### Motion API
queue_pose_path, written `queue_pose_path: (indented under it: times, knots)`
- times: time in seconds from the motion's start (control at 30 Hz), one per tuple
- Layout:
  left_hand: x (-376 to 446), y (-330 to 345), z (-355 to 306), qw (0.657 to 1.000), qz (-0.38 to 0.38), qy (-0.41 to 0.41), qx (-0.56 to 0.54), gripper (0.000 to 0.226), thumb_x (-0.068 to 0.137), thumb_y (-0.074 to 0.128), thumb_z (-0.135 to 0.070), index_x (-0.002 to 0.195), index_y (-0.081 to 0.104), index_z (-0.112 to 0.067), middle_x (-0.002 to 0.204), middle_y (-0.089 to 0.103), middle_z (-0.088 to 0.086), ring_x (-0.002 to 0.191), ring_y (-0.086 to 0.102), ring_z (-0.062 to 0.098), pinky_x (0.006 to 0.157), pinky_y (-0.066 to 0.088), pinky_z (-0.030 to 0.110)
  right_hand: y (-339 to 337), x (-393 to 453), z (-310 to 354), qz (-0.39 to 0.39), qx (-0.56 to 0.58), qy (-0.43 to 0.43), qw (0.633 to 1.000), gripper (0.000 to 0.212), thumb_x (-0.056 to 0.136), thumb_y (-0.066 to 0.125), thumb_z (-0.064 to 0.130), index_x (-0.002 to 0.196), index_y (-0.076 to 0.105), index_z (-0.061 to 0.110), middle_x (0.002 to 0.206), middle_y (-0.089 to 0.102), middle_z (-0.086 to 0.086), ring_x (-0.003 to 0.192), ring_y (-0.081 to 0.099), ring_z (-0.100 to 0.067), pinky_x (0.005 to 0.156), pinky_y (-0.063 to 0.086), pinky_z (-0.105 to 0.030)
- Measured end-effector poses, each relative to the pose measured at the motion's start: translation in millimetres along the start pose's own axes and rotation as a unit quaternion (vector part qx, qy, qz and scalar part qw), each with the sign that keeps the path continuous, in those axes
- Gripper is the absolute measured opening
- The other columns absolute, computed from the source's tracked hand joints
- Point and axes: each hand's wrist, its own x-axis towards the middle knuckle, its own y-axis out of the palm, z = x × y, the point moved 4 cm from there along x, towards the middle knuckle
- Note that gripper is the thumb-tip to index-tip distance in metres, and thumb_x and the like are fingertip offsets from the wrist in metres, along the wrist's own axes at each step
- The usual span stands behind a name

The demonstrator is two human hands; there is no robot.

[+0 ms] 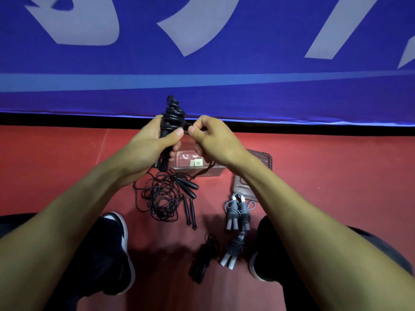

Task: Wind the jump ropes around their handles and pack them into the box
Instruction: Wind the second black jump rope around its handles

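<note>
Fingers [177, 133] of the left hand [150, 144] clamp the black jump rope [171, 117] upright; the right hand [213, 140] pinches its cord, both raised above the box [197, 170].

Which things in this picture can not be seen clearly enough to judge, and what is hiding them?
Head view only:
- Box: the hands cover its far part, so whether any rope is packed cannot be told.
- Lid: the right forearm crosses it.
- Black rope in the left hand: the palm hides its handles.
- Rope end pinched by the right hand: too thin, and hidden by fingers.
- Dark bundle near the shoes: shadow blurs its windings.
</note>
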Motion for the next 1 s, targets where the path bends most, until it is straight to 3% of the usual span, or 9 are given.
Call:
queue_pose_path:
  times: [0.1, 0.2, 0.3, 0.43, 0.6, 0.67, 0.77, 0.87, 1.0]
  knots:
    - [1, 1, 3, 0.999, -0.02, -0.028, -0.035, 0.043, 0.107, 0.034, -0.043, 0.127, 0.056, -0.012, 0.082, 0.052, 0.001, 0.073, 0.045, 0.012, 0.071, 0.04, 0.029, -2, 1, -1, -0.002, 0.039, 0.007, 0.999, 0.021, 0.106, 0.048, 0.02, 0.086, 0.048, 0.014, 0.057, 0.063, 0.001, 0.045, 0.052, -0.014, 0.044, 0.037, -0.02]
    - [4, -3, 6, 0.999, -0.036, -0.025, -0.027, 0.056, 0.108, 0.031, -0.043, 0.133, 0.051, 0.002, 0.083, 0.052, 0.001, 0.072, 0.045, 0.011, 0.066, 0.044, 0.024, -4, 2, 1, -0.008, 0.047, -0.005, 0.999, 0.021, 0.105, 0.049, 0.02, 0.085, 0.047, 0.015, 0.058, 0.065, 0.001, 0.047, 0.053, -0.012, 0.05, 0.041, -0.024]
    - [3, 0, 3, 0.998, -0.027, -0.001, -0.056, 0.042, 0.107, 0.039, -0.038, 0.129, 0.051, -0.005, 0.085, 0.053, 0.003, 0.073, 0.048, 0.012, 0.065, 0.047, 0.025, 0, 0, 2, 0.023, 0.037, -0.002, 0.999, 0.02, 0.106, 0.047, 0.017, 0.087, 0.045, 0.012, 0.06, 0.068, -0.004, 0.046, 0.058, -0.014, 0.048, 0.044, -0.023]
    - [2, 1, 1, 0.997, -0.02, 0.024, -0.077, 0.04, 0.103, 0.052, -0.035, 0.14, 0.046, -0.02, 0.091, 0.052, 0.005, 0.077, 0.051, 0.013, 0.069, 0.048, 0.027, 5, -2, -2, 0.086, 0.039, 0.055, 0.994, 0.022, 0.105, 0.037, 0.015, 0.091, 0.049, 0.004, 0.06, 0.069, -0.012, 0.05, 0.065, -0.027, 0.056, 0.053, -0.037]
    - [0, 8, -7, 0.996, -0.024, 0.041, -0.077, 0.017, 0.103, 0.046, -0.017, 0.114, 0.059, -0.013, 0.075, 0.068, -0.017, 0.073, 0.062, -0.003, 0.075, 0.055, 0.019, -3, -5, 5, 0.032, -0.032, -0.007, 0.999, 0.037, 0.108, 0.042, 0.027, 0.074, 0.048, 0.014, 0.052, 0.064, -0.003, 0.039, 0.055, -0.012, 0.049, 0.044, -0.025]
    - [1, 6, -7, 0.996, -0.036, 0.035, -0.078, 0.019, 0.098, 0.053, -0.021, 0.113, 0.06, -0.011, 0.077, 0.068, -0.015, 0.071, 0.062, -0.001, 0.079, 0.059, 0.029, -1, -5, 6, 0.037, -0.024, -0.024, 0.999, 0.036, 0.108, 0.043, 0.026, 0.073, 0.046, 0.014, 0.053, 0.064, -0.004, 0.039, 0.054, -0.013, 0.049, 0.045, -0.027]
    - [-2, 2, -10, 0.995, -0.058, 0.024, -0.082, 0.044, 0.083, 0.065, -0.027, 0.12, 0.054, -0.005, 0.085, 0.068, -0.006, 0.078, 0.067, 0.011, 0.082, 0.062, 0.049, 3, -5, 6, 0.055, -0.001, -0.043, 0.998, 0.03, 0.107, 0.043, 0.021, 0.08, 0.05, 0.009, 0.059, 0.067, -0.011, 0.045, 0.059, -0.017, 0.052, 0.046, -0.029]
    - [-3, -1, -11, 0.994, -0.069, 0.031, -0.077, 0.036, 0.089, 0.068, -0.015, 0.118, 0.049, -0.009, 0.086, 0.066, -0.003, 0.079, 0.069, 0.013, 0.073, 0.063, 0.051, 8, -2, 6, 0.057, -0.001, -0.059, 0.997, 0.025, 0.106, 0.047, 0.02, 0.091, 0.059, 0.004, 0.059, 0.064, -0.002, 0.048, 0.056, -0.012, 0.054, 0.045, -0.026]
    - [-2, -5, -11, 0.996, -0.069, 0.039, -0.029, 0.031, 0.092, 0.069, -0.007, 0.104, 0.042, -0.016, 0.081, 0.063, 0.005, 0.059, 0.06, 0.016, 0.051, 0.055, 0.032, 7, -2, 5, 0.049, 0.01, -0.064, 0.997, 0.023, 0.102, 0.051, 0.015, 0.08, 0.058, 0.013, 0.059, 0.053, 0.008, 0.049, 0.045, -0.004, 0.057, 0.041, -0.029]
